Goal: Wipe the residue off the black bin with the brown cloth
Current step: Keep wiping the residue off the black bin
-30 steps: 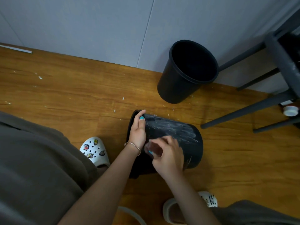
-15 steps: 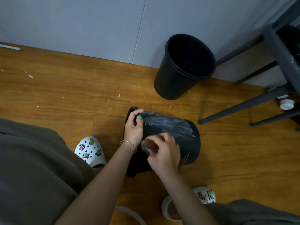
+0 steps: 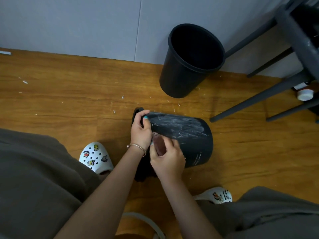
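Residue streaked white across the upturned side of the black bin [image 3: 181, 131], which lay on its side on the wooden floor [image 3: 69, 100] between my feet. Its long axis ran left to right: the rim end pointed left, toward my left shoe [image 3: 95, 157], and the closed base pointed right, toward the dark chair legs [image 3: 255, 99].

My left hand [image 3: 140, 131] gripped the bin's rim, fingers curled over the lip and thumb lying along the outer wall. My right hand [image 3: 166, 156] was closed around the brown cloth [image 3: 158, 144], bunched in my fingers and pressed against the near side of the bin just beside my left wrist. The two hands were almost touching.

A second black bin [image 3: 186, 69] stood upright against the grey wall [image 3: 86, 23], well apart from the lying one, with bare floor between them. Open floor stretched away to the left and to the right of the base, up to the chair legs. White flecks lay scattered over the boards near the rim. My right shoe [image 3: 217, 197] sat just behind the base end.
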`<act>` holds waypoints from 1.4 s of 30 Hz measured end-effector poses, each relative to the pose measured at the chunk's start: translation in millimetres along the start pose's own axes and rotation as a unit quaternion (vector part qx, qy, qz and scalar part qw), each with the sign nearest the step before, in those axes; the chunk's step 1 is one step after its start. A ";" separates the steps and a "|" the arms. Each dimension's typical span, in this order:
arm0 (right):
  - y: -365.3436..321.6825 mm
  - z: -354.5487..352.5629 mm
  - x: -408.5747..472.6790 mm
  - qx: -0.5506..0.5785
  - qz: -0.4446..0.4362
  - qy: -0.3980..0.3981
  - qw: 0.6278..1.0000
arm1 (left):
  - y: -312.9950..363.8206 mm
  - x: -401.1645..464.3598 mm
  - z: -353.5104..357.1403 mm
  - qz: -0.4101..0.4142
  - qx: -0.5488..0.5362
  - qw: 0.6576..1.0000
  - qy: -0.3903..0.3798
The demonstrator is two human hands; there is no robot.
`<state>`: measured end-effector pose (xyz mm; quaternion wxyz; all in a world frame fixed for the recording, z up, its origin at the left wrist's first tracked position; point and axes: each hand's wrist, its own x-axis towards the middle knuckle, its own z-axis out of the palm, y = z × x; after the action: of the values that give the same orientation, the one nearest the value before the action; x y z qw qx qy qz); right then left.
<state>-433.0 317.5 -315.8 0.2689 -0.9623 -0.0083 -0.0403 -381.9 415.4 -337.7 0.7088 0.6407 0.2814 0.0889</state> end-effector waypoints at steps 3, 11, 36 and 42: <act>3.5 -1.8 7.6 -0.009 -0.035 0.009 0.999 | 1.7 -2.0 -0.5 -0.010 0.001 0.999 -0.037; 39.6 -14.2 19.8 -0.030 0.107 0.031 0.993 | -4.1 -8.6 -1.0 0.019 0.058 0.997 -0.045; 22.0 -8.2 4.2 -0.046 0.022 -0.013 0.999 | -4.8 -16.1 -3.9 0.019 0.058 0.995 -0.075; 83.6 -43.0 24.9 -0.107 0.051 -0.024 0.993 | -2.6 -15.9 -3.5 -0.006 0.066 0.995 -0.079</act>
<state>-408.2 223.5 -320.3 0.1655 -0.9854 0.0386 -0.0041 -397.5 410.2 -335.8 0.6853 0.6895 0.2339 0.0148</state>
